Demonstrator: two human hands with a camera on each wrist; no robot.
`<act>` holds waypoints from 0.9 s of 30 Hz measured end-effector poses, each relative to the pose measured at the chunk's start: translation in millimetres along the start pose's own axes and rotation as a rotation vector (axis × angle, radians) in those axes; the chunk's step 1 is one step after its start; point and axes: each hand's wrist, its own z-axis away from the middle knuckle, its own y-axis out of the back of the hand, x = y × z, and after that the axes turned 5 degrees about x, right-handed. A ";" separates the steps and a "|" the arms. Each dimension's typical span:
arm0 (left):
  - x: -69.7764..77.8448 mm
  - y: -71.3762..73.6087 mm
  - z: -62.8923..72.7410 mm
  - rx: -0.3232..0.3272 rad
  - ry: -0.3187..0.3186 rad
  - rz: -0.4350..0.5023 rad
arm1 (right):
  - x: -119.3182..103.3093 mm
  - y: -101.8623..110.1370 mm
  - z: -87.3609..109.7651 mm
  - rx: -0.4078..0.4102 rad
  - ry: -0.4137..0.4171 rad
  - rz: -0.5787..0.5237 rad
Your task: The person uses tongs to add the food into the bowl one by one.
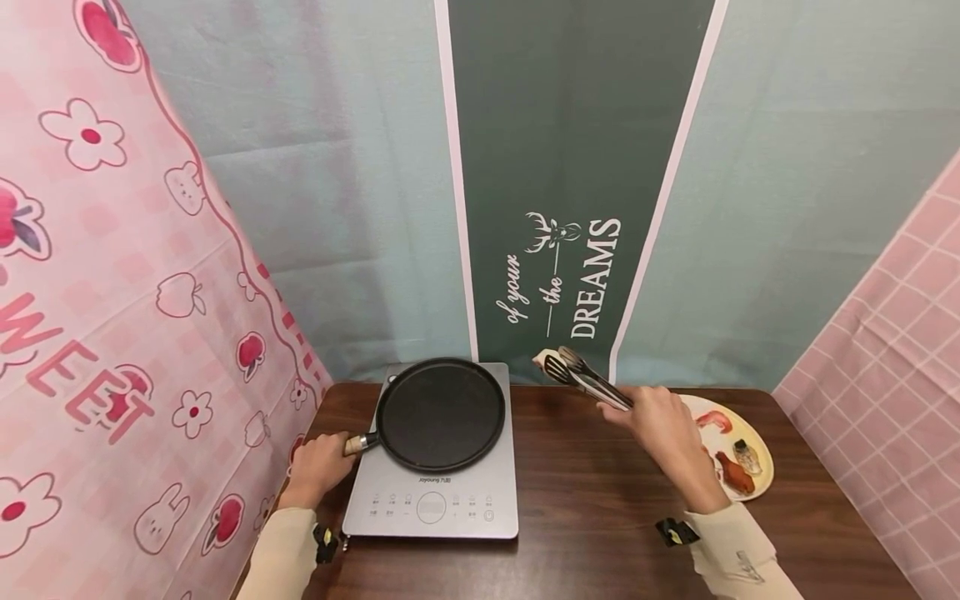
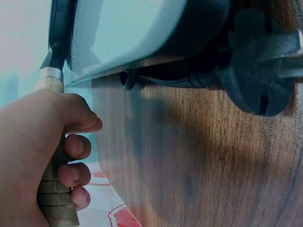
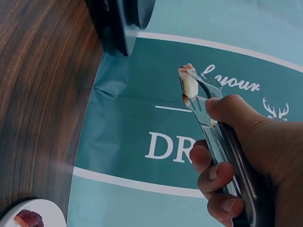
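Note:
My left hand (image 1: 318,468) grips the wooden handle (image 2: 57,198) of a flat black frying pan (image 1: 442,412). The pan sits on a silver induction cooktop (image 1: 390,508). In the head view my right hand (image 1: 663,429) holds metal tongs (image 1: 602,388) above the table, between the cooktop and a plate. Pinched in the tips of the tongs is a small pale piece of food with a reddish edge (image 3: 190,85); its kind is unclear. The right wrist view shows my thumb and curled fingers around the tongs.
On the right, a pale plate (image 1: 763,429) bears a chicken drumstick (image 1: 735,473), a fish-like piece (image 1: 746,456) and a red-and-white piece (image 1: 714,421). A dark plug (image 2: 255,87) with metal prongs shows beside the cooktop. Printed cloths (image 1: 375,250) hang around the wooden table (image 1: 585,517).

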 end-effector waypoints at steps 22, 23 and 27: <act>1.1 0.5 -0.7 0.001 0.008 0.005 | -15.0 -10.6 -7.9 -0.017 -0.011 -0.009; 1.1 0.5 -0.6 0.001 0.008 0.005 | -15.7 -10.9 -8.3 -0.019 -0.011 -0.010; 0.6 0.3 -0.8 0.003 0.007 0.003 | -17.5 -12.5 -10.0 -0.015 -0.004 -0.009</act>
